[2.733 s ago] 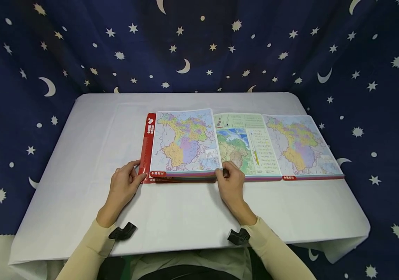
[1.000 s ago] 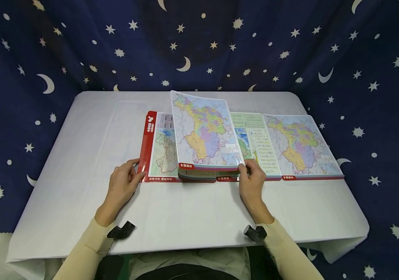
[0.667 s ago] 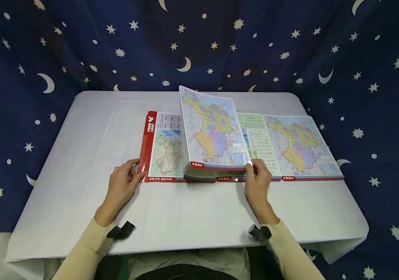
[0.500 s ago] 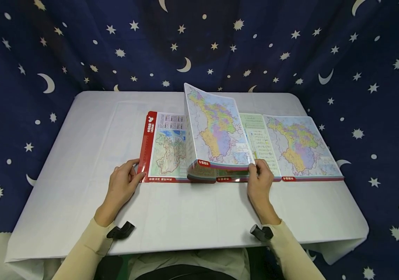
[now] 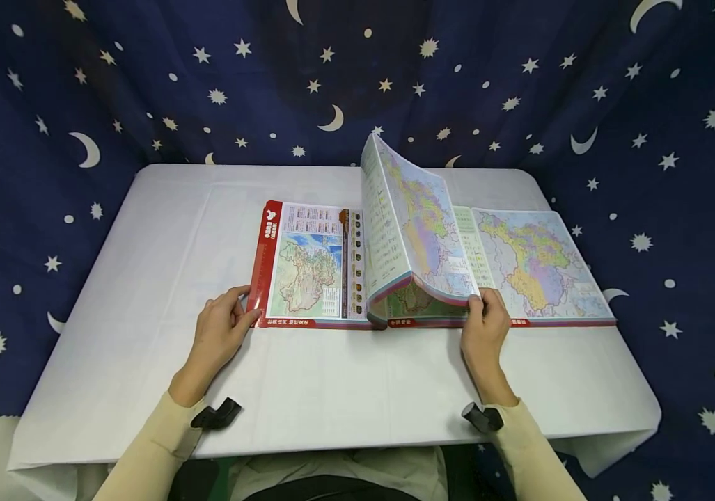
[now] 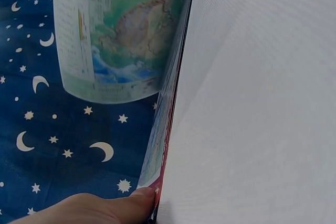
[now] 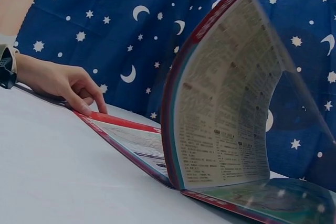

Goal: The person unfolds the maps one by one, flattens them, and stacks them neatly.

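Note:
A folding map (image 5: 307, 271) of several printed panels lies across the table, its red strip (image 5: 263, 261) at the left end. On that strip's lower left corner rests the thumb of my left hand (image 5: 222, 337), fingers curled at the edge; the right wrist view shows this hand (image 7: 68, 80) gripping the red edge too. My right hand (image 5: 485, 334) pinches the lower right corner of a lifted panel (image 5: 426, 216), bent up and standing in a ridge. Curved pages (image 7: 226, 98) rise in the right wrist view, where my right hand is not seen.
A white cloth (image 5: 332, 396) covers the table. Around it hangs a dark blue curtain (image 5: 232, 125) with stars and moons. At the right lies the map's flat end panel (image 5: 539, 264), which reaches near the table's right edge. Each cuff carries a black wrist camera (image 5: 216, 415).
My right hand has drawn the lifted panel rightward, and it has folded up into a steeper ridge. More of the left map panel is uncovered. My left hand has stayed at the red edge.

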Action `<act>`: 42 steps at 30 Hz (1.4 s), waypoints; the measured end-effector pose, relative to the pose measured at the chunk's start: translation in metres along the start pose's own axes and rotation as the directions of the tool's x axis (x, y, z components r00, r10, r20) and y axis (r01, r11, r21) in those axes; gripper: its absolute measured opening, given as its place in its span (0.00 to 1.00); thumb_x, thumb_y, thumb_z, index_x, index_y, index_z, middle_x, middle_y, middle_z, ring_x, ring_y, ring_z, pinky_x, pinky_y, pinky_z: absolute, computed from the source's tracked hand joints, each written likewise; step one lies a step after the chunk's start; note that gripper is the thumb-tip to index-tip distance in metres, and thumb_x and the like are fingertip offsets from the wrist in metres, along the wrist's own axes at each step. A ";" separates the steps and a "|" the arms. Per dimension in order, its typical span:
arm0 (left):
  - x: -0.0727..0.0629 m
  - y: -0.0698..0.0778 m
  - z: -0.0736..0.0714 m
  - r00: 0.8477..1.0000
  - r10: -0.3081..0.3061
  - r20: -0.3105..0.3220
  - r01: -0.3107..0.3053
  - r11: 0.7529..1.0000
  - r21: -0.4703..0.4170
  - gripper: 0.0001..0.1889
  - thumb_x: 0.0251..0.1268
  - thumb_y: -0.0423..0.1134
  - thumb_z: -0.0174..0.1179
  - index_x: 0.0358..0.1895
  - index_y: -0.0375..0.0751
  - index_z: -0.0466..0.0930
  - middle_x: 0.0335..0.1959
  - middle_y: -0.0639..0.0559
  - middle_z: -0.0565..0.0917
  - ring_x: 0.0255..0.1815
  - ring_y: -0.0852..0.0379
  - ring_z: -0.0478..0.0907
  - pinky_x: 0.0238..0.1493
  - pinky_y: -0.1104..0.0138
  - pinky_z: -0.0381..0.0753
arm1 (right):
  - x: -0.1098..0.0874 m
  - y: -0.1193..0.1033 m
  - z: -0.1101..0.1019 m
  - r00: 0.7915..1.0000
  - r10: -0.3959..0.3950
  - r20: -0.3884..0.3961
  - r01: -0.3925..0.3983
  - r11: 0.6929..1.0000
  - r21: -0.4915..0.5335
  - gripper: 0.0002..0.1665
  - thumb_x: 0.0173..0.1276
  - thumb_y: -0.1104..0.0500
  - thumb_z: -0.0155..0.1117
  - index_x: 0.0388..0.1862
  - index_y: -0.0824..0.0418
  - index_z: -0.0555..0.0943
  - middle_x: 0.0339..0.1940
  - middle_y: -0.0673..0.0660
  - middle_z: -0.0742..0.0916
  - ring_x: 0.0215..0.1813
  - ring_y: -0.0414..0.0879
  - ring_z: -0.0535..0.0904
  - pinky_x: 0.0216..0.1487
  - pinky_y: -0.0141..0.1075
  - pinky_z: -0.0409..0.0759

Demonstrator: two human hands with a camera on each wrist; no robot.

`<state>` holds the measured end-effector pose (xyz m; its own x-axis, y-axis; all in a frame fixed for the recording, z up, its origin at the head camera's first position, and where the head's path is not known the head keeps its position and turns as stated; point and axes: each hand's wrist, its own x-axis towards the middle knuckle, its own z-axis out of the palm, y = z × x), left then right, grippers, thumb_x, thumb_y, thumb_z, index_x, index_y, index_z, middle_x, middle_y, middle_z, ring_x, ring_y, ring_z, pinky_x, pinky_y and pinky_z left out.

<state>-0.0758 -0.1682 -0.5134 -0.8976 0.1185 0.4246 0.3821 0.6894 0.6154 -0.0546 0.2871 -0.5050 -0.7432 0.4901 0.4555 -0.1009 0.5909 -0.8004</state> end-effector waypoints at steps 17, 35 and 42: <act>0.001 0.000 0.000 1.000 0.002 -0.002 -0.002 1.000 0.000 0.25 0.59 0.33 0.77 0.59 0.31 0.83 0.19 0.56 0.72 0.22 0.66 0.60 0.37 0.61 0.62 | 0.010 0.012 -0.016 0.992 0.075 -0.102 -0.077 0.997 -0.012 0.11 0.70 0.66 0.54 0.32 0.74 0.79 0.28 0.46 0.76 0.33 0.36 0.68 0.40 0.32 0.62; 0.000 0.000 0.000 1.000 0.006 -0.001 -0.006 1.000 0.001 0.25 0.58 0.32 0.77 0.59 0.30 0.83 0.19 0.56 0.72 0.22 0.65 0.61 0.37 0.61 0.63 | 0.025 0.032 -0.039 0.967 0.159 -0.201 -0.171 0.984 -0.042 0.14 0.72 0.62 0.53 0.33 0.72 0.79 0.30 0.44 0.77 0.34 0.34 0.69 0.41 0.30 0.62; 0.000 0.000 0.000 1.000 0.000 0.003 0.000 1.000 0.000 0.25 0.58 0.32 0.77 0.59 0.30 0.83 0.19 0.56 0.71 0.22 0.66 0.60 0.37 0.61 0.62 | 0.032 0.038 -0.047 0.944 0.208 -0.255 -0.222 0.975 -0.028 0.13 0.71 0.61 0.53 0.31 0.65 0.81 0.29 0.34 0.78 0.36 0.31 0.72 0.42 0.26 0.64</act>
<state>-0.0754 -0.1680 -0.5132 -0.8981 0.1204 0.4229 0.3822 0.6895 0.6153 -0.0508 0.3556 -0.5029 -0.5536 0.7494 0.3631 0.0855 0.4848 -0.8704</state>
